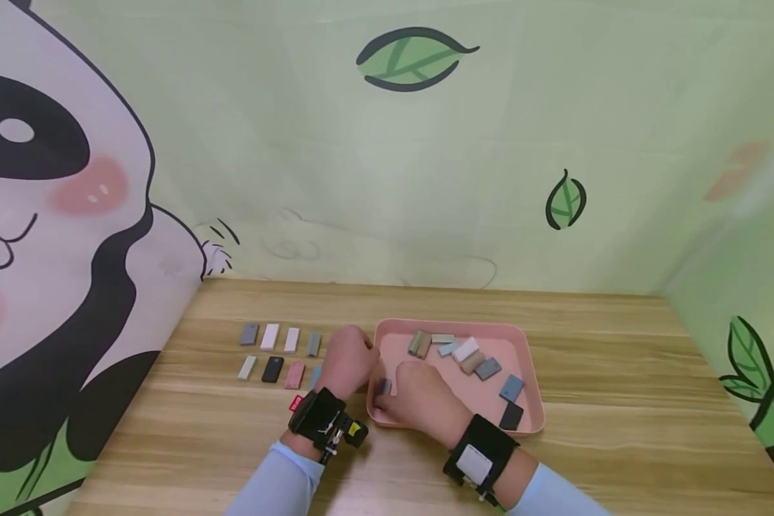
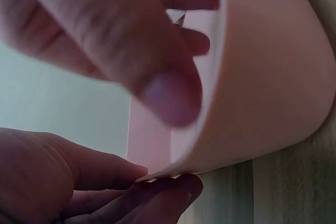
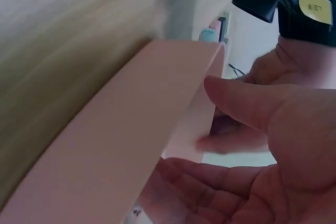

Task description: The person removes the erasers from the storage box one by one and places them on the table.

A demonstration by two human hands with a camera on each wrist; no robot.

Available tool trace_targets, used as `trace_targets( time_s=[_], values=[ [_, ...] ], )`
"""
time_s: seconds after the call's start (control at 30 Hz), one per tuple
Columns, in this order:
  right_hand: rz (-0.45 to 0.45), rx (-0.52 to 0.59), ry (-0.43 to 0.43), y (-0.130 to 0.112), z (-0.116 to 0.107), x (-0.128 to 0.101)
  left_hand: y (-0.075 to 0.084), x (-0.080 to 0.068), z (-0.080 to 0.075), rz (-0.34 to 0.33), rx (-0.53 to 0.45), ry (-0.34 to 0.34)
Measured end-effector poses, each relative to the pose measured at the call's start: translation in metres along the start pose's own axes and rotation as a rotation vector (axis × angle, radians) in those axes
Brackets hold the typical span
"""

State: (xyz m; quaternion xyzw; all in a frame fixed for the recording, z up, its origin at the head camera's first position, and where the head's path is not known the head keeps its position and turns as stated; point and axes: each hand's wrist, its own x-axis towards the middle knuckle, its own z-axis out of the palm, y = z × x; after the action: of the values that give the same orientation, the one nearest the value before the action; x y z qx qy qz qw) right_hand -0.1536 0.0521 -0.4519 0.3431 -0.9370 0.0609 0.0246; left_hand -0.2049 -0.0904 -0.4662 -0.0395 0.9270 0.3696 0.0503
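A shallow pink tray [image 1: 454, 423] holds several small flat blocks. At its left side, my left hand [image 1: 350, 362] pinches the rim, thumb inside and fingers outside in the left wrist view. My right hand [image 1: 422, 398] reaches over the front left corner, its thumb [image 2: 173, 98] and fingers apart with nothing seen between them. Beside these fingers, inside the tray, a dark grey block [image 1: 383, 388] shows in part. Farther right lie a white block [image 1: 466, 350], a tan block [image 1: 473, 362], a blue block [image 1: 512, 388] and a black block [image 1: 511, 416].
Left of the tray, two rows of similar blocks lie on the wooden table [image 1: 168, 423], among them a black block [image 1: 273, 369] and a pink block [image 1: 294, 375]. The left hand partly hides a light blue block [image 1: 314, 378]. A printed cloth backdrop [image 1: 335, 179] stands behind.
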Motion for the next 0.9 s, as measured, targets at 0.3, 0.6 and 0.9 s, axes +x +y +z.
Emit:
trace_targets(
  time_s=[0.3, 0.6, 0.9],
  values=[
    [0.143, 0.219, 0.054, -0.01, 0.009, 0.01, -0.001, -0.001, 0.002, 0.016, 0.011, 0.028],
    [0.225, 0.286, 0.031, -0.01, 0.011, 0.018, -0.003, 0.001, 0.001, 0.028, 0.009, 0.037],
    [0.318, 0.312, -0.025, -0.011, 0.01, 0.018, -0.004, 0.0, 0.0, 0.021, -0.017, 0.022]
  ],
)
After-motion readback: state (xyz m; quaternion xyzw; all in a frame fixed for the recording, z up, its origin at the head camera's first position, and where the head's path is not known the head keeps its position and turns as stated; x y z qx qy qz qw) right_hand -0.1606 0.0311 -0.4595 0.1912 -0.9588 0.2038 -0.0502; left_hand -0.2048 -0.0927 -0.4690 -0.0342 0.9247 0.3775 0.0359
